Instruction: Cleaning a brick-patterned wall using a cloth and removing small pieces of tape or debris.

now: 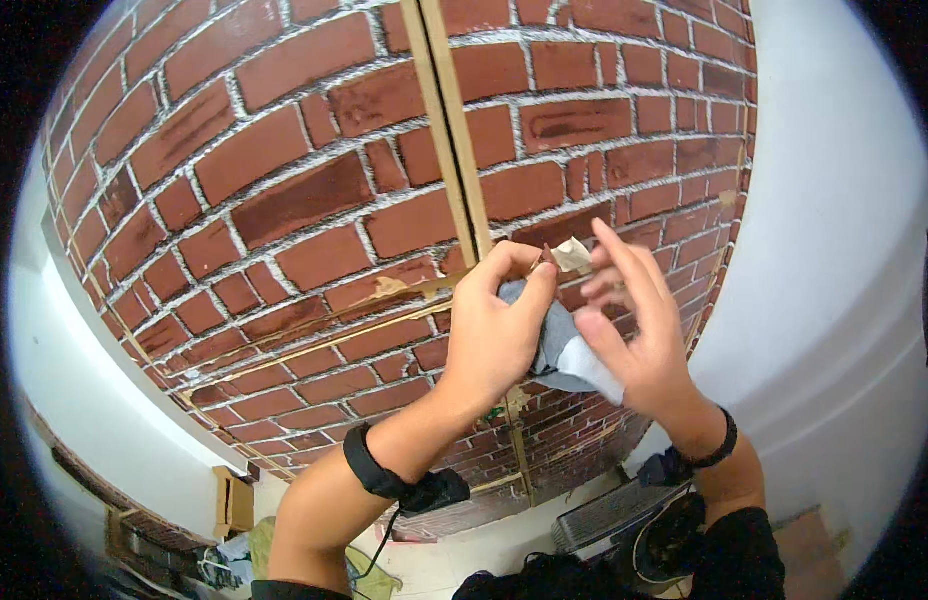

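In front of a surface covered in brick-pattern sheet [306, 202], both hands are raised close together. My left hand [501, 315] pinches a small piece of brick-patterned material [546, 259] between thumb and index finger. A crumpled cream-coloured scrap [572, 256] is beside that piece, near the fingertips of my right hand [636, 322]. The right fingers are spread and slightly blurred; whether they touch the scrap is unclear. A grey and white cloth [573, 352] hangs between the palms, partly hidden by the left hand; what grips it cannot be told.
A vertical seam with tan edges [453, 135] divides the brick-pattern surface, and a torn strip [389, 289] crosses it. White walls flank both sides. Below are a cardboard box [234, 502], a dark ribbed object [614, 510] and a green cloth [370, 574] on the pale floor.
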The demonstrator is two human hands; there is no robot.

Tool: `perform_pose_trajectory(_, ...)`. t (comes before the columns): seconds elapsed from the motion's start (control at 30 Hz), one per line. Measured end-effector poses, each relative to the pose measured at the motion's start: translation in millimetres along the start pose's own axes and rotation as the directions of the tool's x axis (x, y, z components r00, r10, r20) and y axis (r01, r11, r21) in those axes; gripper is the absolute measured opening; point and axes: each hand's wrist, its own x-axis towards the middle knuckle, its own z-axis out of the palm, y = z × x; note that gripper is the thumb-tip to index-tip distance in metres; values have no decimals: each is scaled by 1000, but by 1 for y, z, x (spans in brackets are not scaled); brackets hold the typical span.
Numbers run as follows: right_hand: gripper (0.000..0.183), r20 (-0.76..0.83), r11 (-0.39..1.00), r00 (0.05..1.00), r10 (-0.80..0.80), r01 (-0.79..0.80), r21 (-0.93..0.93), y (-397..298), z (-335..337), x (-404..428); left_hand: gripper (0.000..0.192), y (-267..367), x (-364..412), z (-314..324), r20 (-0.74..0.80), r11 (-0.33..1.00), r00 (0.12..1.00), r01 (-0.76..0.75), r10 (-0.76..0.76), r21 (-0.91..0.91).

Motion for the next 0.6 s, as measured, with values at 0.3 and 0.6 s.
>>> perform_pose_trajectory(0.3, 59, 94, 754, 960, 263, -266, 601, -22, 79, -20, 9, 18, -28, -48, -40, 933, 989, -147, 142, -327)
perform_pose_trajectory(0.6, 41, 117, 971, 966, -231, 220, 97, -61, 142, 11, 11, 19, -114, -206, -231, 853, 930, -357, 286, -382)
